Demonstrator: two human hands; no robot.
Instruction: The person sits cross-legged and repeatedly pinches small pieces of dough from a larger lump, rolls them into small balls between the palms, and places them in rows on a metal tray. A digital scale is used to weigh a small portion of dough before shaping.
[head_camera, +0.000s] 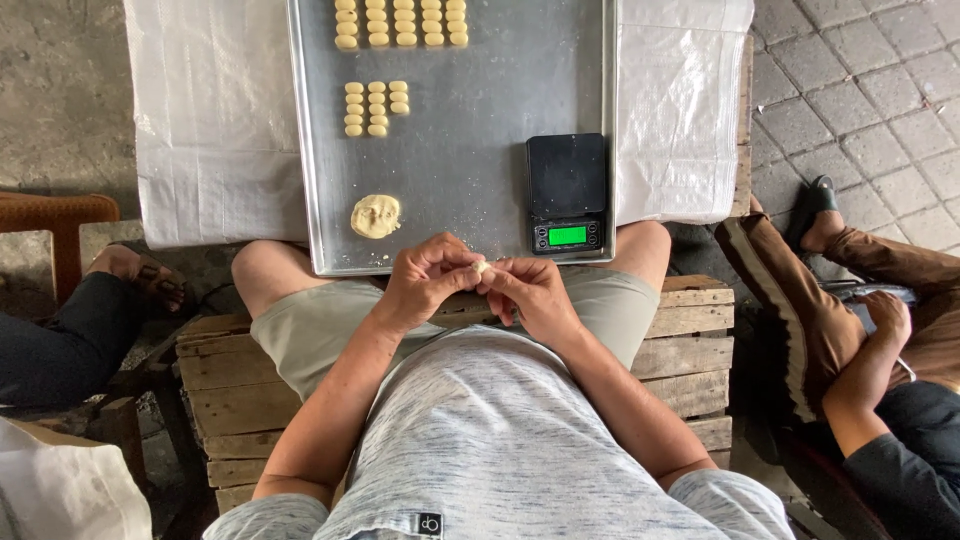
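Note:
My left hand (425, 280) and my right hand (530, 290) meet over my lap, just below the near edge of a metal baking tray (470, 150). Both pinch one small pale piece of dough (482, 267) between their fingertips. A flattened lump of dough (375, 216) lies on the tray near its front left. Several small shaped dough pieces (373, 108) sit in short rows further up, and more rows (400, 22) line the tray's far end. A black digital scale (567, 192) with a lit green display stands on the tray's front right corner.
The tray rests on a table covered in white sheeting (215, 120). I sit on a wooden pallet crate (690, 340). Another person's leg and sandalled foot (130, 275) are at the left. A second person (870, 330) sits at the right on paved ground.

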